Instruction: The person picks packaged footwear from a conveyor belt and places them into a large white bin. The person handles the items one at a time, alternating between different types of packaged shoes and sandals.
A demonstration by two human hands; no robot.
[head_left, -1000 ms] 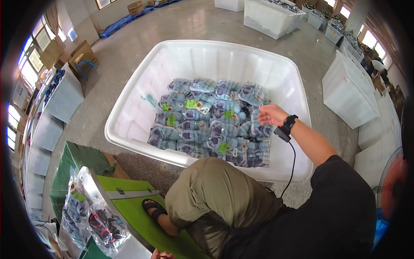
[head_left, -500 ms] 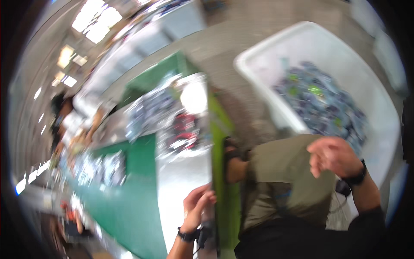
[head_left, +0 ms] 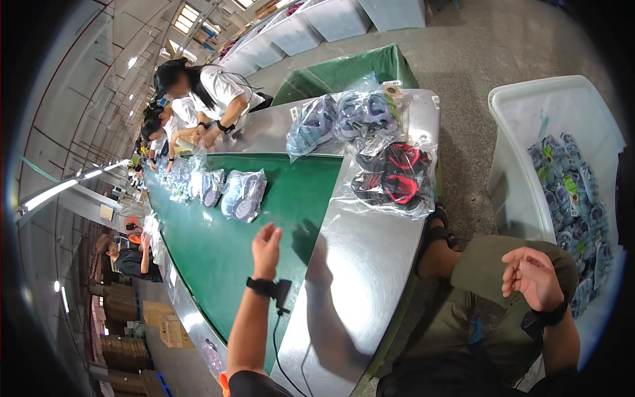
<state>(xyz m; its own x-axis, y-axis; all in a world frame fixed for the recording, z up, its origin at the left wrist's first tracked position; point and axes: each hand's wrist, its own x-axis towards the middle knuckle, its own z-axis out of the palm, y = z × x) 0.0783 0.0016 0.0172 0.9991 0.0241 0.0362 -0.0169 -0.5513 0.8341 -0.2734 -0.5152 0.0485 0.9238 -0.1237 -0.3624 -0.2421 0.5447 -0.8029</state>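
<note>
Left hand (head_left: pixel 266 253) moved from metal border (head_left: pixel 374 264) over green belt (head_left: pixel 301 188).

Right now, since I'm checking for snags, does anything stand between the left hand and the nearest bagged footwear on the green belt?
Nothing visible does: between the left hand and the nearest bagged footwear only green belt shows. The bagged black-and-red footwear lies to the right on the metal ledge, outside that path.

Flat green belt (head_left: pixel 215 248): bordered by silver metal edging (head_left: pixel 374 255).
Clear-bagged black footwear (head_left: pixel 389 177): streaked with red.
Clear-bagged purple-grey footwear (head_left: pixel 245 196): tinged with light blue.
Deep white plastic bin (head_left: pixel 512 155): smudged with teal.
</note>
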